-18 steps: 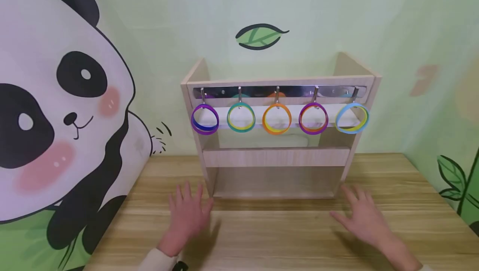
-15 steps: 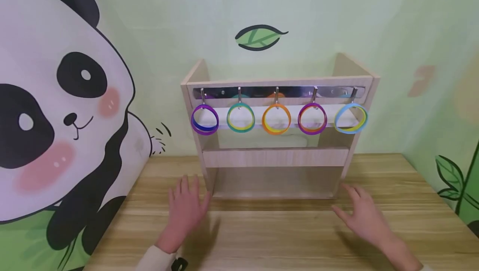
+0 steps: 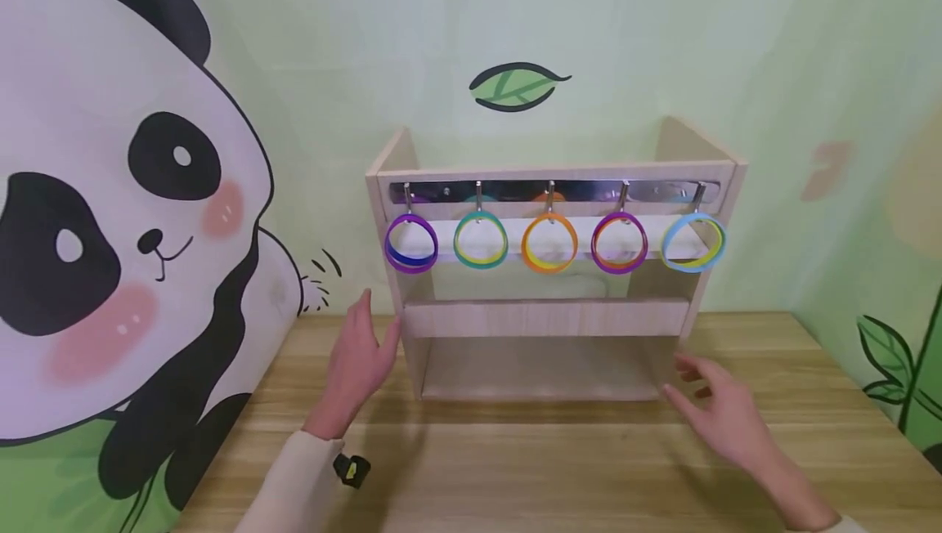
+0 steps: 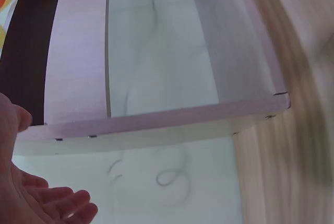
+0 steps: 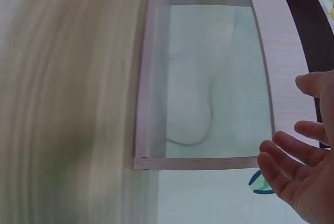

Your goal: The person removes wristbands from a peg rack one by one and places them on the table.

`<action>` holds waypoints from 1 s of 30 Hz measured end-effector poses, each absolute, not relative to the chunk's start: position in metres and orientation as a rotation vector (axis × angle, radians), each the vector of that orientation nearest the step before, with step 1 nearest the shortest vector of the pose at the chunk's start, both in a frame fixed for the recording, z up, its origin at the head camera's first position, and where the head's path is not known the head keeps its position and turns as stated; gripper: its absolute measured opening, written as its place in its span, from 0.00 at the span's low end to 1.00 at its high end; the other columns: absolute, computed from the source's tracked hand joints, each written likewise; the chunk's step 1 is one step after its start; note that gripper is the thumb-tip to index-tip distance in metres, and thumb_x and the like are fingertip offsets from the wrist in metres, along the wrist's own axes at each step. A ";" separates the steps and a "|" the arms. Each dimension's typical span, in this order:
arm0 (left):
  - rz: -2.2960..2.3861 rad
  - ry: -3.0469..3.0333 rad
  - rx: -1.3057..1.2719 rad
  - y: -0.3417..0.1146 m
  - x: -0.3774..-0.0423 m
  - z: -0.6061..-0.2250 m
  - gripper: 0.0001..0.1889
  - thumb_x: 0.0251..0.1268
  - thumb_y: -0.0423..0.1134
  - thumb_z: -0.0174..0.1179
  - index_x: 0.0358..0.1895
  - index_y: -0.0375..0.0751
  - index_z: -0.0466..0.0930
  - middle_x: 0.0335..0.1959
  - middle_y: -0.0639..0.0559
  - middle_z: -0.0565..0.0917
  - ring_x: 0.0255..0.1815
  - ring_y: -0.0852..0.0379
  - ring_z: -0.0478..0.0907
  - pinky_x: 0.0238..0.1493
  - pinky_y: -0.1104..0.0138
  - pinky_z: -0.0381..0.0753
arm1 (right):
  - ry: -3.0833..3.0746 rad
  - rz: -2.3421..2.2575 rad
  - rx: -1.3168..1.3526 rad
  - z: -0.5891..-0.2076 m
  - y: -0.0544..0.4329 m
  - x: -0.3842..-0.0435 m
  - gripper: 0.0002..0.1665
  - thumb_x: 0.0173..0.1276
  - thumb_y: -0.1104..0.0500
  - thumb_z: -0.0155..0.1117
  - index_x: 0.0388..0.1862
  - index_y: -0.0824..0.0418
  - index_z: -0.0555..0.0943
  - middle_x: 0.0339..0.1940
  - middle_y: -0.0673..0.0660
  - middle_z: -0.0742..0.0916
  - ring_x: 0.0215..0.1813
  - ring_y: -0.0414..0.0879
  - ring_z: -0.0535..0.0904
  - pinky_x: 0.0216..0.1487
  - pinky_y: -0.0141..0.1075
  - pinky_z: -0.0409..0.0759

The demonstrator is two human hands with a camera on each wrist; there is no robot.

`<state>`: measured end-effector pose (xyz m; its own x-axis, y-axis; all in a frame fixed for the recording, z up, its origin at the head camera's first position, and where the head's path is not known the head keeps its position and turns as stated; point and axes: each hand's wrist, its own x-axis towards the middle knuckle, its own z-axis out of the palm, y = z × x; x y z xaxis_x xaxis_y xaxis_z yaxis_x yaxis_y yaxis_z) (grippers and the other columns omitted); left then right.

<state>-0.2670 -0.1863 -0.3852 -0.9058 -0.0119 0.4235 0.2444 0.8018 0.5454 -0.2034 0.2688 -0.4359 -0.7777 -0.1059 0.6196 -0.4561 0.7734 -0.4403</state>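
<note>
A pale wooden stand [image 3: 546,319] carries a metal hook rail [image 3: 515,190] across its front. Silicone wristbands hang from its hooks: purple-blue [image 3: 410,266], teal [image 3: 481,264], orange [image 3: 549,267], purple-red [image 3: 620,266] and light blue [image 3: 694,266]. My left hand [image 3: 362,357] is raised beside the stand's left side panel, thumb toward it, holding nothing. Near the lower right side, my right hand [image 3: 724,414] has its fingers loosely bent and holds nothing. Both wrist views show the hands, left [image 4: 36,192] and right [image 5: 305,156], with fingers apart from the thumb around the panel edges.
The stand rests on a wood-grain table [image 3: 545,468] against a pale green wall [image 3: 353,67] with a painted panda [image 3: 66,132] and leaf [image 3: 515,87]. A black watch-like device [image 3: 352,470] sits at my left wrist.
My left hand has risen and turned with its thumb toward the stand's left side. My right hand's fingers have bent slightly. The head view has tilted up a little; the wristbands hang as before.
</note>
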 end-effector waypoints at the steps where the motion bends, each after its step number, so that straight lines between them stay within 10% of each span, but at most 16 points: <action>1: -0.888 -2.568 -0.179 -0.186 -0.270 -0.384 0.39 0.70 0.55 0.44 0.72 0.30 0.47 0.68 0.32 0.59 0.66 0.37 0.61 0.63 0.45 0.64 | -2.375 0.800 0.417 -0.434 0.269 -0.204 0.25 0.54 0.66 0.71 0.51 0.71 0.76 0.41 0.63 0.84 0.39 0.54 0.79 0.34 0.43 0.82; 30: -1.119 -2.465 -0.441 -0.178 -0.314 -0.366 0.22 0.71 0.41 0.47 0.65 0.41 0.62 0.61 0.39 0.72 0.57 0.44 0.73 0.48 0.53 0.80 | -2.181 0.973 0.866 -0.355 0.172 -0.229 0.17 0.53 0.71 0.70 0.44 0.68 0.79 0.31 0.50 0.84 0.29 0.38 0.78 0.28 0.33 0.81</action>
